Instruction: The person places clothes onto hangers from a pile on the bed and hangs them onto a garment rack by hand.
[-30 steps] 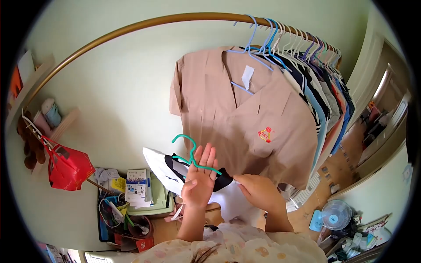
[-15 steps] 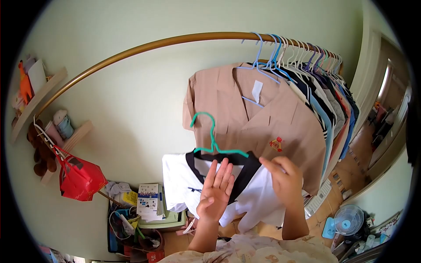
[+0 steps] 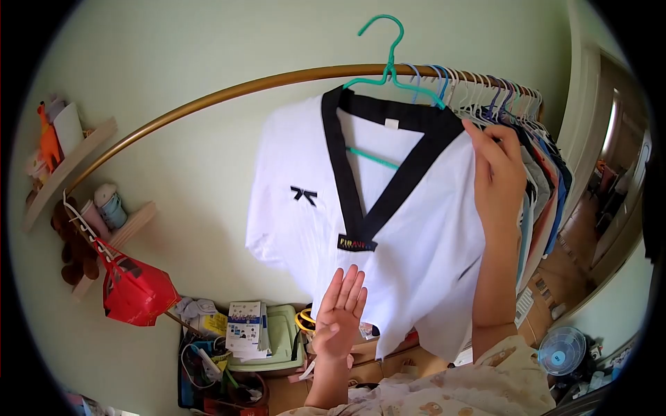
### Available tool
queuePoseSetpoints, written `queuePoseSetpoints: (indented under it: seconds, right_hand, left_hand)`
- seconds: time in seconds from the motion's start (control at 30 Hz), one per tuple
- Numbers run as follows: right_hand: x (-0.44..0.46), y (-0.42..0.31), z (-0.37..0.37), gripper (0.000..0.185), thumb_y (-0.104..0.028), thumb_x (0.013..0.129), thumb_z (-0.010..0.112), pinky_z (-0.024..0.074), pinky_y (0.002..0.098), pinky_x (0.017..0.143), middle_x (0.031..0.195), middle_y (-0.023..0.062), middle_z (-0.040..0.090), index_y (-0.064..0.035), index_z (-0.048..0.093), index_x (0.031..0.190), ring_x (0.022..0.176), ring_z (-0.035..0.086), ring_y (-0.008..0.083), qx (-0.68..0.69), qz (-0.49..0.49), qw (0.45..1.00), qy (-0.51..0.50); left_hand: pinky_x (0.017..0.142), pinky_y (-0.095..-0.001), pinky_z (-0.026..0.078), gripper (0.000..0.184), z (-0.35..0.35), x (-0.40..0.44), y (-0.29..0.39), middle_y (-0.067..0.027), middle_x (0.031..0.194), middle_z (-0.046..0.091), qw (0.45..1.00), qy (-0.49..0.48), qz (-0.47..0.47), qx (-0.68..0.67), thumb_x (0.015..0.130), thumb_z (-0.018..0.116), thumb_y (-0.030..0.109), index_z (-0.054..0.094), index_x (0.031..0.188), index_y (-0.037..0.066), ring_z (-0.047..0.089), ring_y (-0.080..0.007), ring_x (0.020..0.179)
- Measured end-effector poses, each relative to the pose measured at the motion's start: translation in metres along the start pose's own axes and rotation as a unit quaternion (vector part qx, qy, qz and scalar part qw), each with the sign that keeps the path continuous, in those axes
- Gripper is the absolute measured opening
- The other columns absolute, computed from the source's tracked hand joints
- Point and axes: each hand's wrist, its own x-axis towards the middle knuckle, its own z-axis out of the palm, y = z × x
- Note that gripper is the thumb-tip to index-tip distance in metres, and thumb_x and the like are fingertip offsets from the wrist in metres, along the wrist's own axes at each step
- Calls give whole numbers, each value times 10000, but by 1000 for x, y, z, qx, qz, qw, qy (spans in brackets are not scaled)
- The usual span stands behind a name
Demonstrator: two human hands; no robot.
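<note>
A white V-neck top with a black collar hangs on a green hanger. The hanger's hook is above the brown rail; whether it touches the rail I cannot tell. At the right shoulder of the top, my right hand pinches the cloth beside the black collar. My left hand is raised palm up in front of the lower part of the top, its fingers stretched out, holding nothing. The beige shirt seen before is hidden behind the white top.
Many clothes hang at the rail's right end. A red bag hangs at its left end, near wall shelves. Below are booklets on a green box. A fan stands at the lower right.
My right hand has lifted the white top and green hanger up and to the right, up to the rail. My left hand stays low and open. The view has shifted slightly.
</note>
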Motion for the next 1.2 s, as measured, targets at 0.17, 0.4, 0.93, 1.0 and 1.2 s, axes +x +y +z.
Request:
queuePoseSetpoints:
  seconds: [0.17,0.4,0.93,1.0,1.2]
  right_hand:
    - [-22,38,36,273,-39,893,539,483,335,746,937,70,588,-144,671,1107,851,604,268,26,39,993,-113]
    - [-35,30,38,281,-34,865,580,472,347,811,970,56,593,-111,660,1124,937,583,257,-87,35,994,-52]
    - [-149,-41,-24,553,-87,798,596,186,576,1102,1432,163,369,-87,486,1340,1356,317,357,-162,53,971,-170]
    - [-162,-44,-43,565,-104,808,588,193,560,1106,1438,164,369,-101,468,1360,1353,323,351,-174,67,963,-193]
    - [-208,-46,-145,572,-72,778,614,237,540,1097,1435,179,370,-105,495,1336,1344,334,366,-251,150,942,-162]
  left_hand:
    - [1177,-417,116,854,-3,-1,0,-238,1544,97,1000,8,1,9,812,552,193,73,1482,-37,104,-333,1447]
    - [1175,-419,133,842,-16,-9,14,-239,1540,121,999,32,5,16,820,552,205,89,1480,-37,121,-334,1444]
    - [1172,-410,158,817,-29,-23,5,-248,1535,130,996,42,-83,0,834,551,229,121,1484,-16,143,-337,1438]
    - [1172,-409,159,831,-19,-19,-7,-249,1535,128,995,23,-99,-12,833,563,241,116,1487,-10,144,-337,1438]
    - [1173,-413,151,847,43,-36,-72,-253,1536,112,971,-72,-213,-82,852,558,262,73,1487,-18,125,-335,1441]
